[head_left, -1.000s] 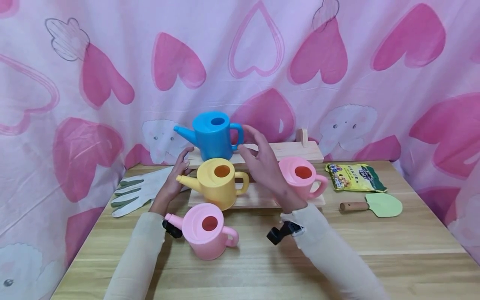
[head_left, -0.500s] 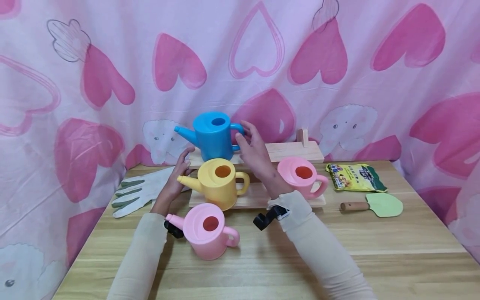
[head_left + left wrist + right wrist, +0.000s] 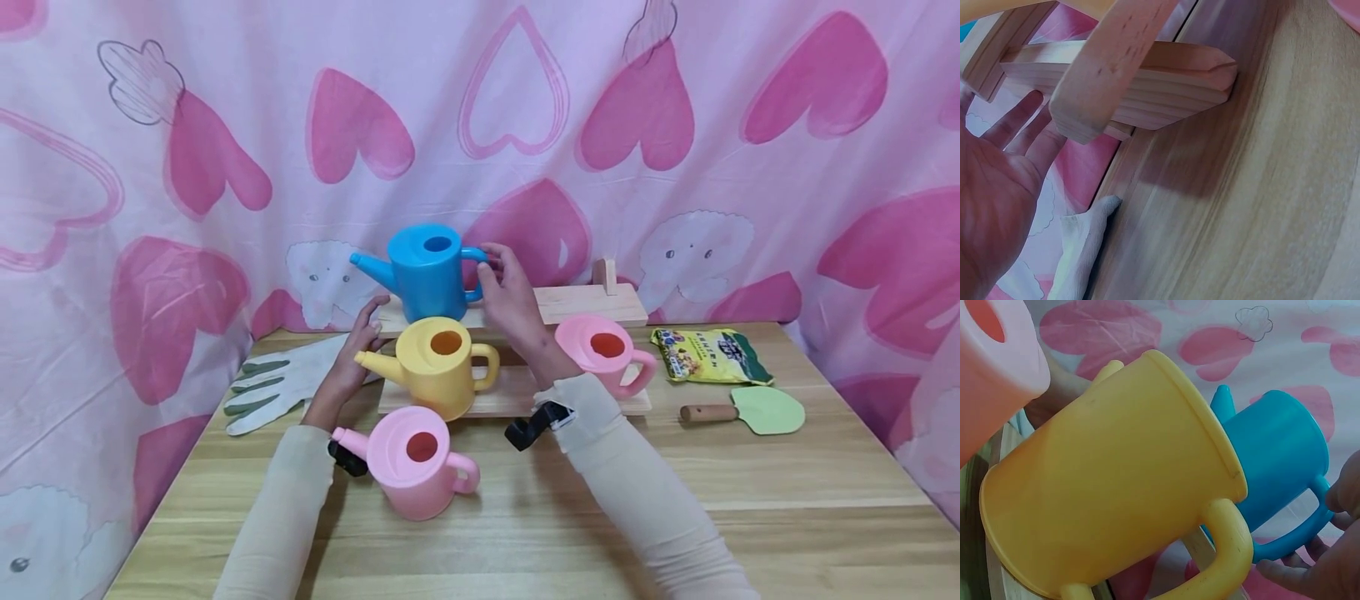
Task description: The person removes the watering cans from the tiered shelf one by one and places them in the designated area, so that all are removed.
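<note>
A blue toy watering can [image 3: 422, 283] stands on the upper board of a two-step wooden shelf [image 3: 585, 307], spout to the left. My right hand [image 3: 513, 304] pinches its handle [image 3: 1300, 540], thumb on the near side and fingertips behind. My left hand [image 3: 354, 358] is at the shelf's left end, fingers extended close to the wood, palm visible in the left wrist view. On the lower board are a yellow watering can [image 3: 433, 385] and, to the right, a pink one [image 3: 581, 337], partly behind my right wrist. Another pink watering can [image 3: 412, 492] is on the table in front.
A white and green glove [image 3: 288, 379] lies left of the shelf. To the right are a yellow-green packet [image 3: 701, 354] and a green hand trowel [image 3: 768, 410] with a wooden handle. A pink heart-patterned curtain [image 3: 420, 50] hangs behind the wooden table [image 3: 750, 517].
My right hand has come in from just beside the blue watering can's handle and now pinches it. The left hand and the watering cans have stayed in place.
</note>
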Demonstrator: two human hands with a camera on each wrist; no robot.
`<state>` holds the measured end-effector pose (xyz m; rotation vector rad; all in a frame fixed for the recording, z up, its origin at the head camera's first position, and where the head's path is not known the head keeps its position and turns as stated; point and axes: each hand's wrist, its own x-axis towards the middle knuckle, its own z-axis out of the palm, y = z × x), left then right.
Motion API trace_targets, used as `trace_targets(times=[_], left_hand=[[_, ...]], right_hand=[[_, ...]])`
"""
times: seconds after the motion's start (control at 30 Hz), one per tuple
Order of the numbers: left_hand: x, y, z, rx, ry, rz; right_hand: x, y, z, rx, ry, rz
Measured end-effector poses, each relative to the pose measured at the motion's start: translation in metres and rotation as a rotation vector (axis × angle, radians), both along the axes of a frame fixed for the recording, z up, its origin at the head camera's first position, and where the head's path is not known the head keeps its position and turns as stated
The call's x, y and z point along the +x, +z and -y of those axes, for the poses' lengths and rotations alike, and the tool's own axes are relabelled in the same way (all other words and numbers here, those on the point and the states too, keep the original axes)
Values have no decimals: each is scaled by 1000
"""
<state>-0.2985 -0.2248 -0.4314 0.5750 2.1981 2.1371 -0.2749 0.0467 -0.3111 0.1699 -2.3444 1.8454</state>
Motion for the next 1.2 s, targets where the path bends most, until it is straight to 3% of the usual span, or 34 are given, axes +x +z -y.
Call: trace_targets(times=[0.47, 0.7, 1.0, 1.2], left_hand=[[-1, 4, -1, -33, 35, 8], [-3, 5, -1, 3, -1, 9], [2, 6, 0, -17, 18, 22], [0, 2, -1, 17, -5, -3]], right_hand=[[-3, 1, 1, -35, -23, 19], [-3, 1, 1, -7, -57, 32], [-1, 2, -2, -14, -20, 9], [1, 5, -5, -20, -34, 7]])
